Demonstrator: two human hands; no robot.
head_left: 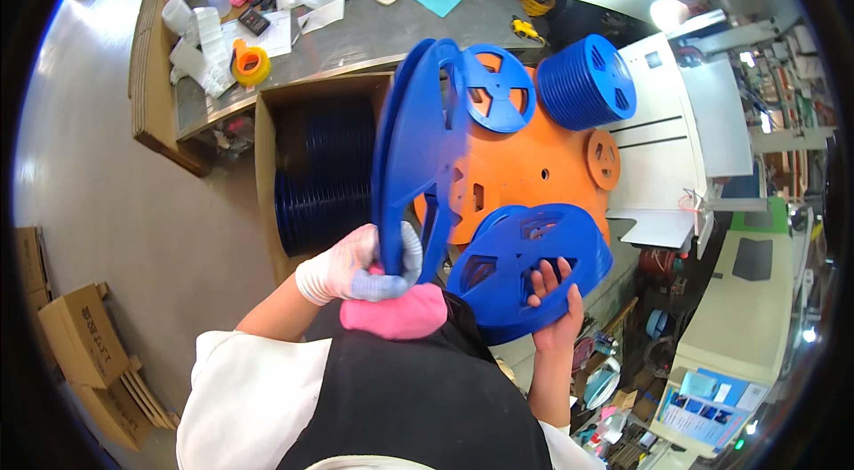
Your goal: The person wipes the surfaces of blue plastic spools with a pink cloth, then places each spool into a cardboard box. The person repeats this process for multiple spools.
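Your left hand is gloved, and the big blue reel it grips covers its fingertips, so you cannot see how they close. That reel, seen nearly edge-on, also hides part of the orange disc behind it. Your right hand shows only its fingers through the openings of the blue reel stack; the palm is hidden. The items at the far edge of the surface are too small to tell.
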